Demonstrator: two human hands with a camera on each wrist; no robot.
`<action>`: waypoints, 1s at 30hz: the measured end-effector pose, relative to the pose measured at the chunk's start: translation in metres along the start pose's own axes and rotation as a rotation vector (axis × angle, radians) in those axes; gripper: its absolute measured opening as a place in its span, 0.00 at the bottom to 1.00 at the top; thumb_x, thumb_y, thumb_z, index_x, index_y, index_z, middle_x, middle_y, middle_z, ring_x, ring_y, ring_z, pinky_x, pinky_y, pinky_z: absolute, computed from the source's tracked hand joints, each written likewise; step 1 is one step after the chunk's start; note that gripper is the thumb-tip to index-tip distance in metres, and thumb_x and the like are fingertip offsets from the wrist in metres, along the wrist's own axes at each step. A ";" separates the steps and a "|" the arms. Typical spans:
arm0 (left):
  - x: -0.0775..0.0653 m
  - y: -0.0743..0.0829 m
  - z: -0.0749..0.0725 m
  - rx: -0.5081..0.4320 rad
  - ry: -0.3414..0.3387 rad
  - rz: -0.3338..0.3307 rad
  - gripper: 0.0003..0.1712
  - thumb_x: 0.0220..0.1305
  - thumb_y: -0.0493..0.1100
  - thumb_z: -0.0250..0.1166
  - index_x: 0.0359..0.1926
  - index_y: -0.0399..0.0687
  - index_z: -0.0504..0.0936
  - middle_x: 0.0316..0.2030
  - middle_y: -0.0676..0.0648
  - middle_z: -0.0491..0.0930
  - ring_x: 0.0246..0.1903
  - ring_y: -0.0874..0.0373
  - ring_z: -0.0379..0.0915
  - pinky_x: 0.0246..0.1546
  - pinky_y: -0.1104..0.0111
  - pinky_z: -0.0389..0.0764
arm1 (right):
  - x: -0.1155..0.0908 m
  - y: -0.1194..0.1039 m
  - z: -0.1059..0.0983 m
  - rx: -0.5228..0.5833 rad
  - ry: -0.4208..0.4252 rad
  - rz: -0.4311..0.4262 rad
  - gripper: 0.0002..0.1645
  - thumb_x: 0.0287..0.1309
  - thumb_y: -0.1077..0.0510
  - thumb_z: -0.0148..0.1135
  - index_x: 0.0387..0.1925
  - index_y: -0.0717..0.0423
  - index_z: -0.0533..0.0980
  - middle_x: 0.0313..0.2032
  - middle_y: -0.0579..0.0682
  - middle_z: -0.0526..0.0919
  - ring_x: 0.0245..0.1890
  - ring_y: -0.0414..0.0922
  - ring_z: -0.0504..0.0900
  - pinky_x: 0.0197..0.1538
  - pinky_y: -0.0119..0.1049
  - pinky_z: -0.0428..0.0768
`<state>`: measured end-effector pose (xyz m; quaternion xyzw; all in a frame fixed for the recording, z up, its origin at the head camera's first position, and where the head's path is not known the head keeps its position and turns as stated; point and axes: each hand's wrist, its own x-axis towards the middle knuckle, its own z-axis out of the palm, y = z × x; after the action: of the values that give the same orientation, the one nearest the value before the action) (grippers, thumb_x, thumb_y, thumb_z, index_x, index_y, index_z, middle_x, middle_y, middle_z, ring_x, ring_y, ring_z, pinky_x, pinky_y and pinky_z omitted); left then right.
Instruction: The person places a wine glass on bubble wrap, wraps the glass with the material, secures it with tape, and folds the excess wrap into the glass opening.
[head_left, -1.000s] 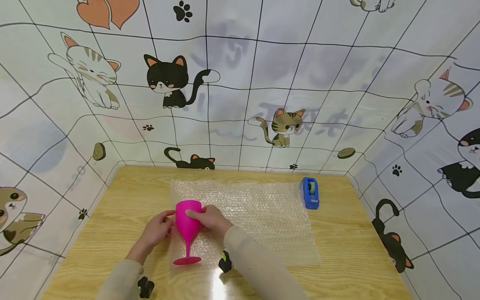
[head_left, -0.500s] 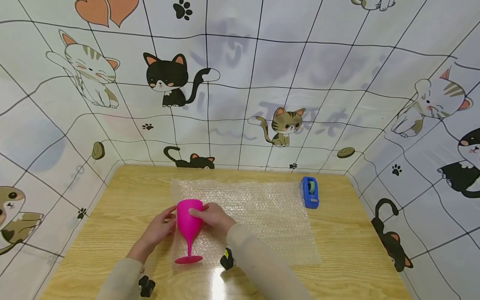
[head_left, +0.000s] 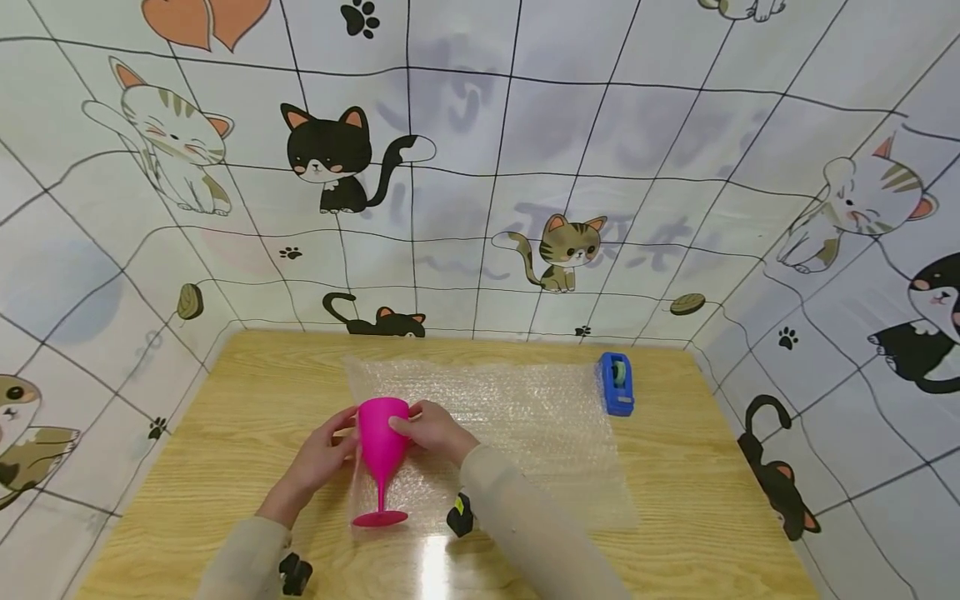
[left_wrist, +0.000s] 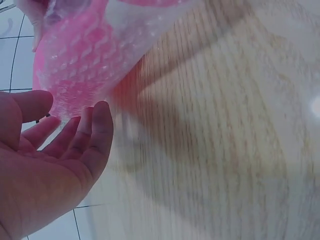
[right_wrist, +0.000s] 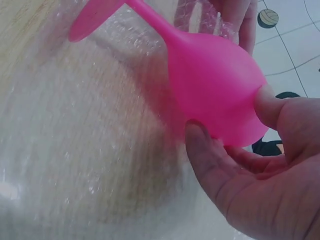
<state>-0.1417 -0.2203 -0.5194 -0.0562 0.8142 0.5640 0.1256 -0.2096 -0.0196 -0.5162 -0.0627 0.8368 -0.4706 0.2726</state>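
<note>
A bright pink plastic goblet (head_left: 382, 429) tilts over the left end of a clear bubble wrap sheet (head_left: 525, 433). My right hand (head_left: 435, 429) grips its bowl, thumb on the near side and fingers round the other, as the right wrist view shows. On the bowl's left, my left hand (head_left: 322, 454) touches the wrap's raised edge with loosely bent fingers (left_wrist: 102, 120). That flap of bubble wrap (left_wrist: 82, 60) lies against the goblet in the left wrist view. Whether the left fingertips also touch the goblet is hidden.
A blue tape dispenser (head_left: 617, 385) with a roll of tape stands at the sheet's far right corner. Under everything is a wood-grain table (head_left: 697, 467). Cat-printed sheeting (head_left: 465, 150) walls in the back and both sides.
Both hands and the goblet have shifted slightly to the right over the sheet. The right hand's hold stays the same, and the left hand stays beside the bowl.
</note>
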 end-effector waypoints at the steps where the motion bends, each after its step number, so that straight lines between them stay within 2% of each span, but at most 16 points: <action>1: 0.000 0.001 0.000 0.005 0.002 0.003 0.32 0.73 0.40 0.54 0.73 0.41 0.56 0.67 0.31 0.62 0.56 0.40 0.72 0.50 0.55 0.83 | 0.000 0.001 0.000 0.000 -0.005 -0.006 0.32 0.60 0.42 0.64 0.53 0.64 0.73 0.42 0.54 0.83 0.40 0.46 0.83 0.46 0.38 0.83; 10: 0.005 0.004 0.000 0.110 0.027 0.020 0.30 0.73 0.43 0.54 0.73 0.46 0.59 0.67 0.35 0.64 0.55 0.43 0.72 0.47 0.60 0.84 | 0.002 0.007 0.002 0.128 -0.069 -0.003 0.29 0.66 0.50 0.59 0.58 0.69 0.71 0.38 0.55 0.82 0.38 0.53 0.87 0.45 0.41 0.85; 15: 0.007 0.005 0.001 0.161 0.040 0.044 0.30 0.73 0.43 0.54 0.73 0.48 0.60 0.66 0.37 0.64 0.54 0.45 0.71 0.45 0.63 0.83 | 0.004 0.011 0.002 0.133 -0.087 -0.019 0.27 0.67 0.52 0.58 0.58 0.69 0.71 0.36 0.54 0.82 0.35 0.53 0.85 0.45 0.42 0.85; 19: 0.008 0.005 0.002 0.146 0.036 0.082 0.30 0.73 0.42 0.54 0.72 0.45 0.61 0.66 0.35 0.64 0.53 0.43 0.71 0.44 0.62 0.83 | 0.003 0.012 -0.001 0.143 -0.086 -0.002 0.27 0.67 0.51 0.58 0.58 0.67 0.71 0.39 0.54 0.82 0.36 0.50 0.84 0.45 0.41 0.85; 23: 0.008 0.007 0.004 0.118 0.032 0.090 0.30 0.72 0.43 0.56 0.72 0.46 0.61 0.66 0.33 0.64 0.59 0.38 0.69 0.48 0.57 0.82 | 0.002 0.011 -0.003 0.151 -0.042 0.027 0.26 0.65 0.52 0.61 0.57 0.65 0.70 0.43 0.56 0.81 0.38 0.49 0.83 0.44 0.41 0.84; 27: 0.007 0.008 0.006 0.092 0.017 0.071 0.32 0.72 0.47 0.57 0.73 0.50 0.60 0.68 0.34 0.64 0.65 0.35 0.64 0.55 0.52 0.80 | 0.002 0.011 -0.005 0.107 -0.007 0.028 0.23 0.64 0.51 0.62 0.51 0.62 0.71 0.41 0.54 0.81 0.38 0.48 0.81 0.44 0.40 0.83; 30: 0.009 0.008 0.007 0.077 0.005 0.074 0.32 0.72 0.47 0.56 0.73 0.51 0.60 0.69 0.35 0.63 0.66 0.34 0.63 0.57 0.51 0.79 | 0.002 0.010 -0.006 0.050 -0.003 0.015 0.27 0.62 0.44 0.62 0.50 0.62 0.74 0.38 0.52 0.82 0.38 0.46 0.81 0.44 0.39 0.82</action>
<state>-0.1507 -0.2108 -0.5169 -0.0226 0.8372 0.5364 0.1046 -0.2122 -0.0106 -0.5228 -0.0506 0.8249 -0.4891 0.2788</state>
